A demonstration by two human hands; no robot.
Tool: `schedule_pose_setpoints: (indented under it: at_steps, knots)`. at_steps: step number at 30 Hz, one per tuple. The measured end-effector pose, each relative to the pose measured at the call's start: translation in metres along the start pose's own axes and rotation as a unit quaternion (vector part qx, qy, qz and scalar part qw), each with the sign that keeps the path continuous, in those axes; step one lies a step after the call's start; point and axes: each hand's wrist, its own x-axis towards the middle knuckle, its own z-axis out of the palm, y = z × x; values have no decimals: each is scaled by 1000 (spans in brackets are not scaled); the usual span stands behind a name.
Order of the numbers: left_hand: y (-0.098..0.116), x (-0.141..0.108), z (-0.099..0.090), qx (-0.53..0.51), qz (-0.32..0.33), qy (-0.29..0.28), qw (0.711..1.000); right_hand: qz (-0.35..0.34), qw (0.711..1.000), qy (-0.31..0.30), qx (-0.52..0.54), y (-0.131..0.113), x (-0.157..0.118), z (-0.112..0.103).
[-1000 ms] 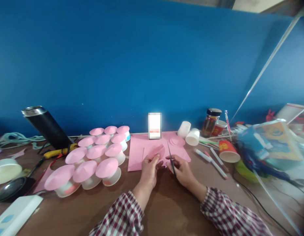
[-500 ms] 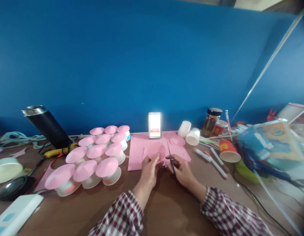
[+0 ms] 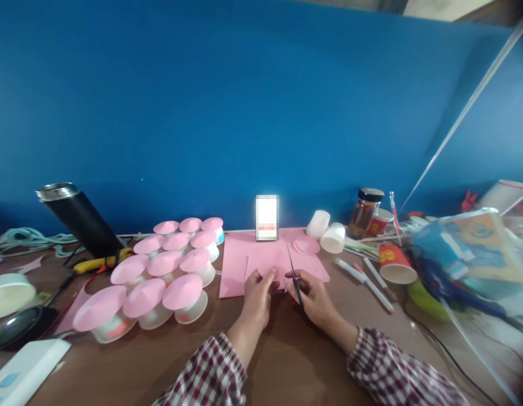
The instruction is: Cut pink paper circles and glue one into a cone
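Note:
My left hand (image 3: 258,296) is closed, thumb over fingers, on a pink paper disc (image 3: 280,273). The disc is hard to tell apart from the pink sheets (image 3: 233,259) behind it. Just to the right, my right hand (image 3: 312,296) grips a slim dark tool (image 3: 297,287) with a thin pointed end directed away from me; its exact kind does not show. Flat pink circles (image 3: 307,245) lie on the sheets beyond this hand. Left of my hands stand several white paper cups (image 3: 193,307) topped with shallow pink paper cones (image 3: 183,290).
A phone (image 3: 267,219) leans on the blue wall behind the sheets. To the right are two white cups (image 3: 333,238), markers (image 3: 371,290), a jar (image 3: 365,213), a red cup (image 3: 397,264) and plastic bags. Leftward are a black flask (image 3: 81,220) and a power strip (image 3: 28,372).
The pink disc, seen round and nearly face-on earlier, now shows much less above my left hand. My right hand keeps its grip on the dark tool. The view shifts slightly.

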Motion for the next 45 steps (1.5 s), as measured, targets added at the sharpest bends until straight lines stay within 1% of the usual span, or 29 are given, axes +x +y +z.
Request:
schedule_pose_setpoints:
  at_steps: [7, 14, 18, 22, 26, 29, 34, 37, 40, 45]
  knots:
    - [-2, 3, -2, -9, 12, -2, 1000, 18, 1000, 5, 3, -5, -1, 1]
    - [3, 2, -1, -15, 7, 20, 1000, 44, 997, 2, 58, 0, 2, -3]
    - [4, 1, 1, -12, 1, 35, 999, 50, 998, -13, 37, -2, 2, -4]
    - [6, 0, 2, -7, -1, 39, 999, 41, 998, -31, 32, -3, 1, -4]
    - [6, 0, 1, -13, -15, 35, 999, 25, 999, -26, -1, -5, 2, -7]
    - [6, 0, 1, -17, -10, 30, 999, 13, 999, -26, -28, -7, 3, -10]
    - [6, -1, 1, -10, -11, 34, 999, 55, 997, -55, 20, -7, 3, -12]
    - [6, -1, 1, -6, -12, 37, 999, 71, 994, -75, 26, -3, 2, -12]
    - [6, 0, 1, 4, -11, 42, 999, 73, 994, -79, 34, -1, 3, -13]
    - [5, 0, 0, 9, -11, 32, 999, 84, 991, -81, 65, -3, 4, -15]
